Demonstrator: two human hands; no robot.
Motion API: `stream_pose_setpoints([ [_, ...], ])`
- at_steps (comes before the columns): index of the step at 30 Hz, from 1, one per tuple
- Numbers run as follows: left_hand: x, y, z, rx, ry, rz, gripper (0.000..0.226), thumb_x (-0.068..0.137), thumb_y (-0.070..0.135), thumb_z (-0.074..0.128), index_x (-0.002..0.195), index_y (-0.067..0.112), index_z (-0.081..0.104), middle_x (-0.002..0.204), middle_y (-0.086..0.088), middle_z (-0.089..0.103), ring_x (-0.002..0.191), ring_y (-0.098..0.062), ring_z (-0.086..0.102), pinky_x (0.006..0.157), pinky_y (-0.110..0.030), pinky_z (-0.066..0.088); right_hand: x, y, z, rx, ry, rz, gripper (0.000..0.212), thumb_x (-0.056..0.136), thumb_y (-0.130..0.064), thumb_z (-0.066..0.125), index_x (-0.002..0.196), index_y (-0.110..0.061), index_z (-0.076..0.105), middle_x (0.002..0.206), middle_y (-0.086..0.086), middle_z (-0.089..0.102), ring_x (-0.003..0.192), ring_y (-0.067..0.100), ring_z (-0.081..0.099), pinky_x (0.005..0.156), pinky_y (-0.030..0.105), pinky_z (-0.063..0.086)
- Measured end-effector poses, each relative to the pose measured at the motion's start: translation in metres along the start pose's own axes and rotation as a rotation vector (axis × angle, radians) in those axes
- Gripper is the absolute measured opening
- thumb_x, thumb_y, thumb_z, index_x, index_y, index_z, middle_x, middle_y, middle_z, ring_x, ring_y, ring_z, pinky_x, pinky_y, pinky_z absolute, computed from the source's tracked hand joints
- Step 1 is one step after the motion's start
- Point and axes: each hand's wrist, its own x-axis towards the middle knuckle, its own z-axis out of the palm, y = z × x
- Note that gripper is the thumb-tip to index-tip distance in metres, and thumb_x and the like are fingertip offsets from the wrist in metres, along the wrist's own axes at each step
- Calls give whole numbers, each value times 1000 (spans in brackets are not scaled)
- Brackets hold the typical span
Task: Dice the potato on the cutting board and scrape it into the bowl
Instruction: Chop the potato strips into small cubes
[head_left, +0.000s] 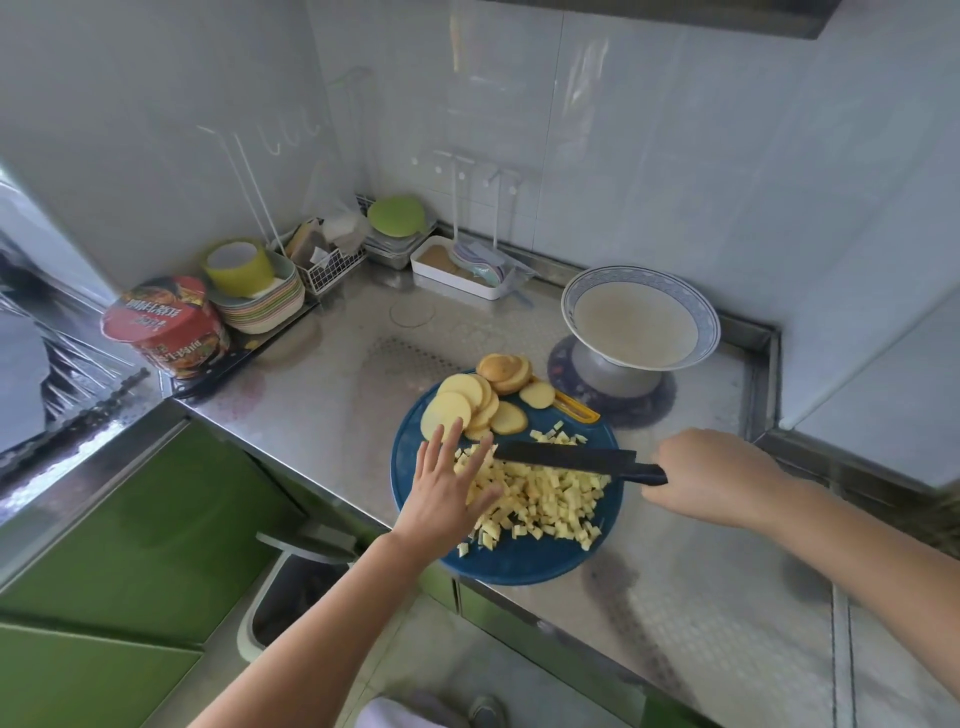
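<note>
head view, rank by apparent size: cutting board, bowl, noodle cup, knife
1. cutting board
2. bowl
3. noodle cup, close to the bowl in size, so that ranking is unsure
4. knife, long but thin

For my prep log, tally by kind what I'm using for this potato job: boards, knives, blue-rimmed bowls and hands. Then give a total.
cutting board: 1
knife: 1
blue-rimmed bowl: 1
hands: 2, left hand and right hand
Total: 5
</note>
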Motion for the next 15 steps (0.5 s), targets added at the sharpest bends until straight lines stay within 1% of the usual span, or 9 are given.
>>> stream_pose_setpoints([
  [1, -1, -2, -1, -65, 35, -19, 68, 90, 66, 12, 151, 37, 16, 160, -3, -6, 145, -24, -17, 116, -42, -8, 0, 3, 1, 67, -7, 16, 38, 93, -38, 52, 62, -20, 41, 64, -2, 44, 54, 11, 41, 47, 25, 26],
  [3, -1, -6, -3, -207, 154, -83, 47, 100, 43, 34, 145, 29, 41, 159, -8, 13, 148, -29, 0, 118, -46, 11, 2, 5, 5, 245, -31, 43, 41, 92, -36, 57, 58, -18, 42, 59, -2, 44, 49, 10, 39, 47, 25, 25],
  [5, -1, -10, -6, -313, 264, -179, 35, 99, 21, 49, 134, 21, 56, 155, -9, 27, 145, -29, 18, 114, -41, 23, 4, 4, 13, 476, -105, 58, 45, 92, -36, 62, 58, -15, 40, 52, -3, 40, 40, 9, 36, 42, 22, 24],
  [6, -1, -13, -7, -361, 294, -223, 36, 98, 13, 50, 133, 19, 57, 154, -9, 29, 141, -29, 28, 111, -37, 29, 4, 2, 18, 617, -168, 60, 46, 92, -37, 64, 60, -15, 40, 48, -3, 39, 35, 9, 33, 40, 21, 25],
  [7, -2, -15, -8, -403, 297, -263, 41, 98, 8, 49, 136, 19, 54, 155, -7, 27, 135, -27, 38, 105, -32, 35, 5, -1, 24, 769, -243, 62, 47, 93, -40, 64, 61, -15, 40, 45, -4, 38, 33, 10, 31, 38, 20, 26],
  [8, -3, -16, -9, -442, 274, -299, 47, 97, 4, 47, 142, 21, 46, 156, -4, 25, 130, -24, 45, 99, -25, 37, 6, -4, 30, 905, -314, 62, 48, 93, -43, 64, 61, -16, 40, 43, -4, 37, 33, 10, 30, 38, 19, 27],
  [10, -3, -18, -8, -515, 220, -331, 54, 97, 1, 43, 147, 22, 37, 155, -1, 25, 128, -21, 47, 96, -22, 36, 7, -14, 40, 1065, -402, 48, 52, 90, -53, 62, 58, -18, 40, 45, -4, 36, 35, 10, 29, 39, 20, 29],
  [13, 1, -19, -5, -713, 199, -398, 52, 95, -3, 42, 143, 18, 41, 149, -6, 39, 133, -18, 43, 101, -26, 40, 10, -32, 53, 1166, -451, 28, 54, 89, -57, 60, 56, -19, 40, 46, -4, 35, 35, 10, 29, 39, 20, 29],
  [15, 0, -18, -3, -805, 208, -439, 49, 96, -3, 41, 141, 17, 44, 145, -5, 44, 132, -15, 44, 98, -26, 43, 9, -42, 61, 1196, -473, 8, 54, 89, -57, 59, 56, -20, 40, 46, -4, 34, 35, 10, 29, 40, 21, 29],
])
